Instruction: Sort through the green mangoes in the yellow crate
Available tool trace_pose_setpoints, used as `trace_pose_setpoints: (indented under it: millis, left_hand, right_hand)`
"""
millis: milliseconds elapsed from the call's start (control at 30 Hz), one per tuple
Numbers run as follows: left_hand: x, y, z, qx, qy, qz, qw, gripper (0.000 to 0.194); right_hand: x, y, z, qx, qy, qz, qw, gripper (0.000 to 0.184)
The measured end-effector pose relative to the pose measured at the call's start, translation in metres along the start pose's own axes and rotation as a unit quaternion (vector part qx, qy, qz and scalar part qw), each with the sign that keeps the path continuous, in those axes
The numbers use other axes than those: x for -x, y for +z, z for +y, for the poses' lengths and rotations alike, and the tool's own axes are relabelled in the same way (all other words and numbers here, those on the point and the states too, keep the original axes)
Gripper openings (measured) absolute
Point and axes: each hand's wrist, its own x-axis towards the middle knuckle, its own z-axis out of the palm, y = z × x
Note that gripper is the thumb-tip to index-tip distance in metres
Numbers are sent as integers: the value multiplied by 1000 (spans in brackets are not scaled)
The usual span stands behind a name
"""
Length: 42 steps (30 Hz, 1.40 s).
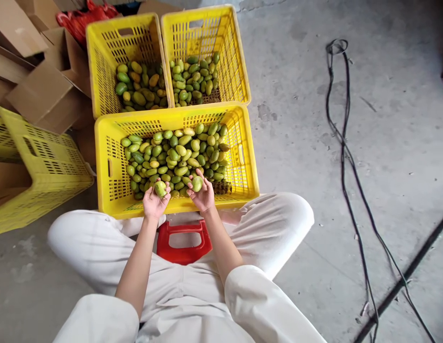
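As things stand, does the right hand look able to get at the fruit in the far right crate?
Probably yes, with some leaning: the far right crate is open-topped and nothing covers its fruit. But the right hand holds a fruit, and the near crate lies between.

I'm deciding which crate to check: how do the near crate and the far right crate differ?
Amount: the near crate holds many more fruit than the far right crate.
Pose: the near crate lies wide across the view; the far right crate, beyond it, looks narrower across.
Hands: the left hand and right hand are at the near crate, each holding a fruit; neither is at the far right crate.
Both are yellow with slotted walls.
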Motion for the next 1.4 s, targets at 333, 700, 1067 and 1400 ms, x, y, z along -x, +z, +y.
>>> trace_pose_setpoints:
  millis: [333,700,1067,1400]
  left_hand:
    - [4,-4,-5,-44,-51,-10,998,19]
    - [3,-7,-2,-68,-79,-19,994,20]
    - [2,3,3,7,-19,32,999,19]
    - [-1,3,-2,1,-6,41,999,36]
  right_hand:
    - [-4,-6,4,52,16,15,998,37]
    - [-8,-4,1,2,7,68,998,31]
    - [-13,-5,1,-34,-59,115,991,21]
    - [-16,-12,2,-23,-40,151,987,19]
